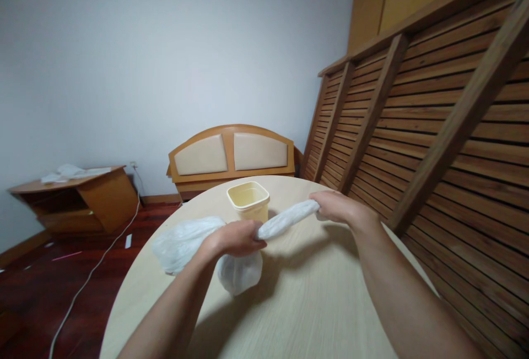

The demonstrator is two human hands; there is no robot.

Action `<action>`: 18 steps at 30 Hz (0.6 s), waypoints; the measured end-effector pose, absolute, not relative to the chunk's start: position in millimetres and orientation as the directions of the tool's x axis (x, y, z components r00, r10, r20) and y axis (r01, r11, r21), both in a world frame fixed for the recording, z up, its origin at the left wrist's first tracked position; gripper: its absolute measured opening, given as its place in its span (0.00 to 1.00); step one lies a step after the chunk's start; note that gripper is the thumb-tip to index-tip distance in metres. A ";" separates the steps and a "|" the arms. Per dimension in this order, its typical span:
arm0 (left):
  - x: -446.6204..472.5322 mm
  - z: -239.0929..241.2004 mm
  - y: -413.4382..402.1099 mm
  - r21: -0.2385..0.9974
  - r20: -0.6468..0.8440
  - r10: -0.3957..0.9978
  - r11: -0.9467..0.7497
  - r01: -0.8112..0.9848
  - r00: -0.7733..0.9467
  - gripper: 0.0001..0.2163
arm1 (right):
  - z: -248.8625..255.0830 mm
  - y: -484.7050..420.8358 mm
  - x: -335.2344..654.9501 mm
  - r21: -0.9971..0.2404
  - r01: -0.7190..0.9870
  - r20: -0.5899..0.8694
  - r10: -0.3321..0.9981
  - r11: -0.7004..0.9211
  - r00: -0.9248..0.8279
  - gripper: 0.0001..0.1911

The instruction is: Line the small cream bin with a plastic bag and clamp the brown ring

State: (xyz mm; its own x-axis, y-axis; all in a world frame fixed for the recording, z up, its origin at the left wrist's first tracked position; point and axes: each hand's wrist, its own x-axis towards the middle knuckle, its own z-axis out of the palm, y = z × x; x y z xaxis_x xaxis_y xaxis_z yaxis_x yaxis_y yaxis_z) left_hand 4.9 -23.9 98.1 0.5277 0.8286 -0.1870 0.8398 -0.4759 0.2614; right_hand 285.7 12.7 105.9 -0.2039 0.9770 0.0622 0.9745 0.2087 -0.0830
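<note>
A thin white plastic bag (185,240) is stretched between both hands above a round light-wood table (314,304). My left hand (235,238) is closed around the bag's middle, with loose plastic bulging to its left and hanging below it. My right hand (336,207) is closed on the bag's far end, which is twisted into a tight rope between the hands. A small pale yellow bin (248,200), open and square-mouthed, stands on the table just behind the twisted stretch.
A slatted wooden bed frame (433,122) leans along the right side of the table. A padded headboard (231,155) rests against the white wall behind. A low wooden stand (78,199) with white plastic on top sits at left, and a white cable (95,271) crosses the dark floor.
</note>
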 end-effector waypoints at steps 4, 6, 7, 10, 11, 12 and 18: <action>11.7 89.7 -26.1 0.102 -0.186 0.849 -0.484 0.869 0.495 0.11 | 107.0 11.0 272.3 -0.053 0.975 -0.060 0.974 0.215 -0.218 0.28; 15.5 86.1 -26.3 0.050 -0.162 0.853 -0.496 0.867 0.497 0.11 | 109.4 6.6 260.6 -0.103 0.942 -0.044 0.944 0.320 -0.326 0.41; 17.7 84.7 -26.1 0.031 -0.143 0.854 -0.501 0.865 0.500 0.11 | 110.3 3.3 253.4 -0.148 0.906 -0.031 0.914 0.396 -0.405 0.45; 25.1 80.4 -25.7 0.006 -0.092 0.850 -0.520 0.854 0.518 0.12 | 108.6 -8.5 229.8 -0.289 0.740 0.009 0.775 0.607 -0.632 0.50; 27.5 78.4 -25.7 0.014 -0.072 0.846 -0.529 0.849 0.528 0.13 | 105.8 -12.2 223.1 -0.321 0.705 0.018 0.748 0.632 -0.663 0.49; 29.5 75.8 -25.9 0.030 -0.051 0.842 -0.536 0.844 0.536 0.15 | 101.8 -15.5 217.8 -0.344 0.680 0.015 0.728 0.648 -0.686 0.49; 29.4 49.9 -33.3 0.281 0.081 0.826 -0.555 0.783 0.557 0.20 | 63.9 -25.9 222.3 -0.408 0.641 0.066 0.721 0.651 -0.690 0.32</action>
